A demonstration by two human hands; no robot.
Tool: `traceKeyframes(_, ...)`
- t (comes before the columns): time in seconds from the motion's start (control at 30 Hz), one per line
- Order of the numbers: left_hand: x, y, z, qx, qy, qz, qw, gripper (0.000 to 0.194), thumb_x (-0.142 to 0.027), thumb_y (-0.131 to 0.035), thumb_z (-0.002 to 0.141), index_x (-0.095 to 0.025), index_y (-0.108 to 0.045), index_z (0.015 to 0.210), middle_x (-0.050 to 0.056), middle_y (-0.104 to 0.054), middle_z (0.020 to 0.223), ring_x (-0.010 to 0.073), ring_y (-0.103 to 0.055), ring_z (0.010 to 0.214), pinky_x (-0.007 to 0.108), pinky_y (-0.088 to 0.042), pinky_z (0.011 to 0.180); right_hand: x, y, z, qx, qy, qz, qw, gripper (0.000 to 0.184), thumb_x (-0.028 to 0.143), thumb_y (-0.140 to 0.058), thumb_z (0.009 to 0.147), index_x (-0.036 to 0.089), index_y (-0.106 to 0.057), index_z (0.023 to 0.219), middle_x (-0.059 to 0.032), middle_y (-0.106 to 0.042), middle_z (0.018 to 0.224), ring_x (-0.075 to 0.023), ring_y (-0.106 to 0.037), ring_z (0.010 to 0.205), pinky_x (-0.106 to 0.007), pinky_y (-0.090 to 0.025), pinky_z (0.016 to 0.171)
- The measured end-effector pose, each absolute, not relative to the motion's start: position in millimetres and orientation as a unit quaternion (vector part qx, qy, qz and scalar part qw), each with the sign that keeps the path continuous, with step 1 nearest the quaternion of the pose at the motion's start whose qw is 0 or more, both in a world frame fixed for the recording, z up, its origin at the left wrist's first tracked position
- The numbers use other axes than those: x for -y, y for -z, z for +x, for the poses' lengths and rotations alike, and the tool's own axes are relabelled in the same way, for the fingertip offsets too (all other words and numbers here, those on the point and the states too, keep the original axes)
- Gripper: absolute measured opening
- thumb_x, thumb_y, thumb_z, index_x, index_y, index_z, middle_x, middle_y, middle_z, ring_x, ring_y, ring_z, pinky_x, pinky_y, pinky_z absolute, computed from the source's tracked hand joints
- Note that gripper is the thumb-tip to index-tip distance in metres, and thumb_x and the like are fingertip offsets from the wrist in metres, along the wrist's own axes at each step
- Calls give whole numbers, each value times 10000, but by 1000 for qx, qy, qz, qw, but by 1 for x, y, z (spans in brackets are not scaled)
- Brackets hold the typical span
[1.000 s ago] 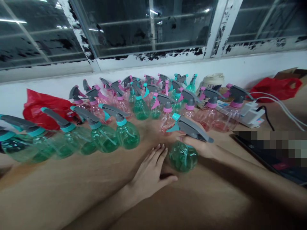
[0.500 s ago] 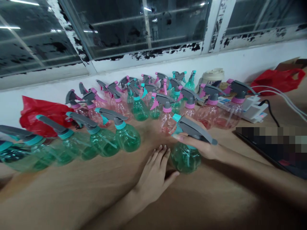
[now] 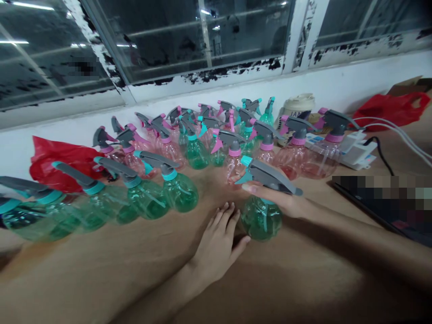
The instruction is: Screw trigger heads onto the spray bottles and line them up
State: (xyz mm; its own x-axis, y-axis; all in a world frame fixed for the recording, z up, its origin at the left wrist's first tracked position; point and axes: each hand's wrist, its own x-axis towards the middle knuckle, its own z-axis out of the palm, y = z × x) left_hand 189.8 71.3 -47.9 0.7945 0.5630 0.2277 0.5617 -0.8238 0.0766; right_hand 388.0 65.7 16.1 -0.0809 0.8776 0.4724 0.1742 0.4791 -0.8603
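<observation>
A green spray bottle (image 3: 261, 218) with a grey and turquoise trigger head stands upright right of centre. My right hand (image 3: 281, 198) is wrapped round its neck, with a finger by the turquoise trigger. Green liquid shows low in the bottle. Flat on the table, just left of that bottle, lies my left hand (image 3: 218, 243), fingers stretched and thumb out toward the bottle's base. Several green spray bottles (image 3: 180, 193) form a row at the left. Pink spray bottles (image 3: 232, 167) stand right behind the held one, and a mixed pink and green group fills the back.
A red plastic bag (image 3: 64, 164) sits behind the left row, another red bag (image 3: 391, 110) at the far right. A white power strip (image 3: 357, 150) with cables, a lidded cup (image 3: 299, 108) and a dark tablet-like device (image 3: 367, 202) are on the right. Windows rise behind the table (image 3: 141, 265).
My right hand's finger went in against the trigger and now sits farther out with the trigger forward. The bottle and left hand stay in about the same place; the view shifted slightly.
</observation>
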Motion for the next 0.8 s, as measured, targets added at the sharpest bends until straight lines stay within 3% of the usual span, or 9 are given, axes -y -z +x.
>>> traceKeyframes(0.17, -72, 45, 190, -297, -108, 949, 15, 471, -369, -502, 917, -94, -434, 1295, 165, -417, 1411, 286, -315, 1339, 473, -313, 1076, -62, -16, 389, 670, -291, -409, 547, 199, 348, -634, 807, 268, -615, 988, -18, -654, 957, -193, -615, 847, -374, -490, 819)
traceKeyframes(0.33, -72, 43, 189, -301, -93, 949, 24, 460, -350, -509, 919, -103, -440, 1301, 157, -407, 1420, 285, -312, 1340, 472, -307, 1078, -61, -18, 386, 665, -328, -396, 541, 250, 304, -607, 827, 281, -623, 1075, -27, -648, 1109, -206, -622, 993, -389, -487, 909)
traceKeyframes(0.57, -75, 40, 186, -301, -91, 949, 33, 432, -338, -500, 929, -141, -444, 1309, 123, -400, 1431, 264, -305, 1347, 459, -298, 1086, -62, -16, 387, 669, -334, -394, 535, 226, 306, -593, 837, 292, -652, 1055, -18, -704, 901, -204, -635, 981, -405, -464, 954)
traceKeyframes(0.8, -78, 42, 185, -297, -98, 949, 30, 407, -320, -499, 930, -142, -462, 1294, 129, -406, 1423, 257, -305, 1347, 449, -298, 1086, -63, -19, 386, 671, -346, -379, 535, 250, 231, -568, 844, 296, -641, 1075, -13, -704, 879, -196, -638, 978, -410, -445, 979)
